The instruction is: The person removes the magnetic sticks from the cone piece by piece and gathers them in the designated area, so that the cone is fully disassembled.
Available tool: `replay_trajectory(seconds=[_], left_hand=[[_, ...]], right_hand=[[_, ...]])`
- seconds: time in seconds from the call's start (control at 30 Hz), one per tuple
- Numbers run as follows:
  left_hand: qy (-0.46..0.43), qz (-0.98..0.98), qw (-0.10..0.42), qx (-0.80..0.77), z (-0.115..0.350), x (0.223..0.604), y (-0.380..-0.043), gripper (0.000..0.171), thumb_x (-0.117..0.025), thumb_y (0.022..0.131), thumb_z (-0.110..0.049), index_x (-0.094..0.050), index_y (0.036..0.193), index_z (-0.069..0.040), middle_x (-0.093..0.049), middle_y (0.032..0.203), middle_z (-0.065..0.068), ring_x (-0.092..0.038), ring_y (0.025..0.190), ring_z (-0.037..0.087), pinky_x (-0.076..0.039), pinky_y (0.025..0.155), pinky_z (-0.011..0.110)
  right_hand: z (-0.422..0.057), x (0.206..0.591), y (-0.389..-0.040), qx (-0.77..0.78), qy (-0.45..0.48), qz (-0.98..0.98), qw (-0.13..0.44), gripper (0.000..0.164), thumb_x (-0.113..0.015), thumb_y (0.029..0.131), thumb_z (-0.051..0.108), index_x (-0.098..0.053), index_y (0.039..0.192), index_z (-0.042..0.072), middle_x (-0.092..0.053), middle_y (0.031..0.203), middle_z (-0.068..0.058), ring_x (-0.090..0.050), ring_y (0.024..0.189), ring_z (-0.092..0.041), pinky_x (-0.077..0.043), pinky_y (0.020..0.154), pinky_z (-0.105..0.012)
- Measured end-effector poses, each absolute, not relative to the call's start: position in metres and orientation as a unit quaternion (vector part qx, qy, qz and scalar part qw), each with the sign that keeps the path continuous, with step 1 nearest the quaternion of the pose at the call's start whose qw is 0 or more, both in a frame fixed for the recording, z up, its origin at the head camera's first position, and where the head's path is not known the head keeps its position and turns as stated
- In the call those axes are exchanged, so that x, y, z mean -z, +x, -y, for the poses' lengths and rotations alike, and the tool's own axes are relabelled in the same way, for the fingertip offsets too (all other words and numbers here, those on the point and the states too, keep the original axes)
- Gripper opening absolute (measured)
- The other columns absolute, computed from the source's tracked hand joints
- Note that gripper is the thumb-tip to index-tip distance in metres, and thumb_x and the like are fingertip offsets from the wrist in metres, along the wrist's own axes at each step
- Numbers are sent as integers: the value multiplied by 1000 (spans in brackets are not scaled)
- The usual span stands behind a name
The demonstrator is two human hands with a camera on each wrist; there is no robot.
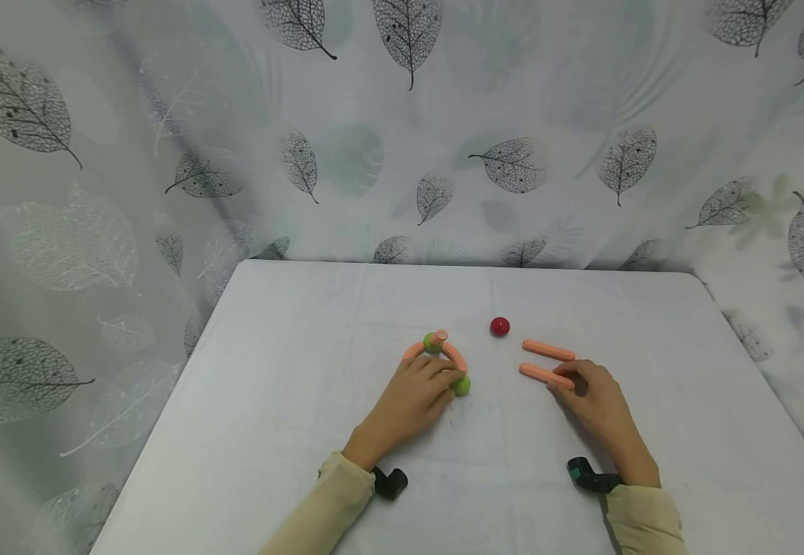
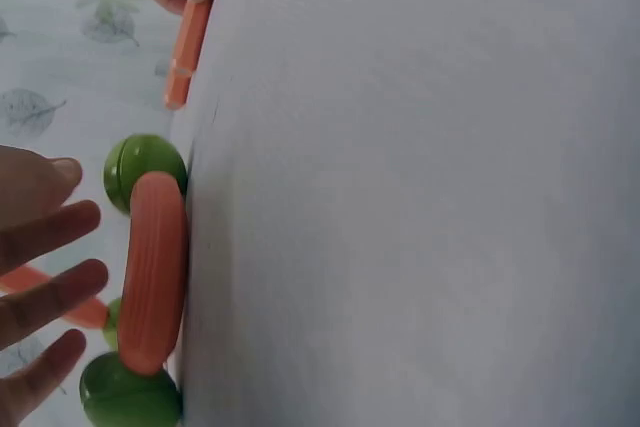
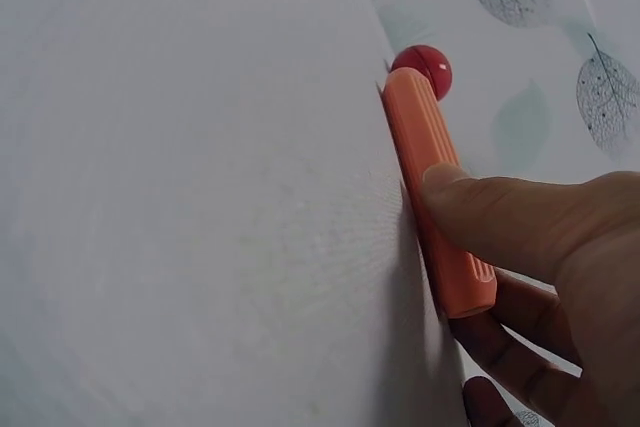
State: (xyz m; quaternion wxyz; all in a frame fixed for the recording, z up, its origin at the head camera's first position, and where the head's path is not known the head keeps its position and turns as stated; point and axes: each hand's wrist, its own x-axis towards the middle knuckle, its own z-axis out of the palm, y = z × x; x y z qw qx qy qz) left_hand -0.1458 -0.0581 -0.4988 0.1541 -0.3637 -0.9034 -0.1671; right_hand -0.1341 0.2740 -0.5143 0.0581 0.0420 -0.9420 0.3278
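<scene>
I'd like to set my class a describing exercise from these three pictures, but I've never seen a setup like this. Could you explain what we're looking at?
There is no machine doing the work: a person uses two bare hands, the left hand and the right hand. The widest picture comes from a camera worn on the head, looking forward and down. The two close ones come from cameras on the wrists, the black devices.

On the white tabletop lie a red ball, two straight orange sticks, and a group of curved orange pieces and green balls, with an orange stub jutting from one ball.

The right hand pinches the nearer stick. The left hand is over the group; whether it touches anything is hard to tell.
</scene>
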Motion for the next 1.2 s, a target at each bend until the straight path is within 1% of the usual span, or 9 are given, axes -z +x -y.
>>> replay_trajectory(seconds=[0.2, 0.37, 0.43, 0.57, 0.63, 0.73, 0.83, 0.97, 1.2], left_hand=[[-308, 896, 216, 234, 71, 501, -142, 18, -71, 97, -11, -77, 112, -20, -75, 112, -7, -68, 109, 17, -52, 86, 37], [-237, 900, 251, 265, 78, 503, -142, 20, -71, 95, -5, -76, 109, -18, -75, 108, -3, -67, 98, 20, -50, 77, 35], [-208, 901, 262, 277, 80, 505, -142, 20, -73, 94, -4, -76, 111, -15, -74, 110, 0, -67, 100, 24, -52, 78, 38], [-157, 903, 263, 302, 82, 511, -144, 23, -73, 97, -9, -74, 119, -11, -71, 120, 7, -65, 109, 30, -55, 87, 45], [-139, 903, 246, 324, 82, 513, -145, 28, -72, 98, -11, -72, 126, -10, -70, 128, 9, -64, 116, 31, -55, 95, 47], [-120, 901, 210, 359, 83, 516, -146, 36, -71, 98, -10, -67, 134, -8, -66, 138, 12, -62, 125, 33, -52, 104, 49], [-106, 898, 177, 388, 83, 519, -146, 41, -69, 99, -10, -64, 139, -7, -63, 144, 12, -59, 131, 33, -50, 109, 50], [-96, 892, 149, 417, 83, 521, -148, 42, -66, 101, -12, -61, 143, -7, -61, 147, 13, -59, 132, 33, -50, 108, 49], [-92, 870, 140, 465, 84, 527, -150, 34, -64, 103, -11, -66, 136, -5, -71, 128, 12, -66, 102, 25, -56, 87, 38]], right_hand=[[-274, 511, -135, -321, 43, 945, 47, 35, -76, 96, 20, -67, 121, -2, -69, 117, -23, -61, 106, -36, -50, 91, -53], [-270, 508, -134, -317, 60, 942, 90, 25, -76, 95, 11, -68, 116, 0, -72, 114, -19, -62, 100, -33, -50, 85, -48], [-266, 508, -133, -318, 70, 938, 117, 23, -77, 93, 8, -68, 114, 2, -73, 112, -16, -62, 100, -32, -49, 85, -43], [-257, 507, -131, -354, 90, 917, 160, 23, -79, 91, 5, -69, 112, 5, -75, 110, -12, -62, 98, -18, -47, 83, -21], [-251, 507, -133, -378, 101, 905, 169, 23, -78, 92, 5, -69, 113, 6, -76, 114, -13, -61, 97, -7, -44, 81, -10], [-242, 506, -137, -424, 111, 885, 156, 25, -77, 92, 4, -70, 116, 6, -74, 124, -16, -59, 98, 6, -45, 80, -4], [-231, 506, -141, -445, 110, 879, 132, 23, -76, 94, 7, -71, 117, 6, -73, 124, -14, -58, 98, 11, -47, 81, -4], [-217, 506, -147, -453, 104, 879, 103, 18, -74, 97, 13, -72, 115, 10, -73, 111, -7, -58, 96, 9, -48, 82, -5], [-195, 508, -157, -460, 116, 878, 66, 20, -73, 99, 20, -72, 118, 13, -74, 111, -3, -64, 101, -8, -54, 86, -17]])
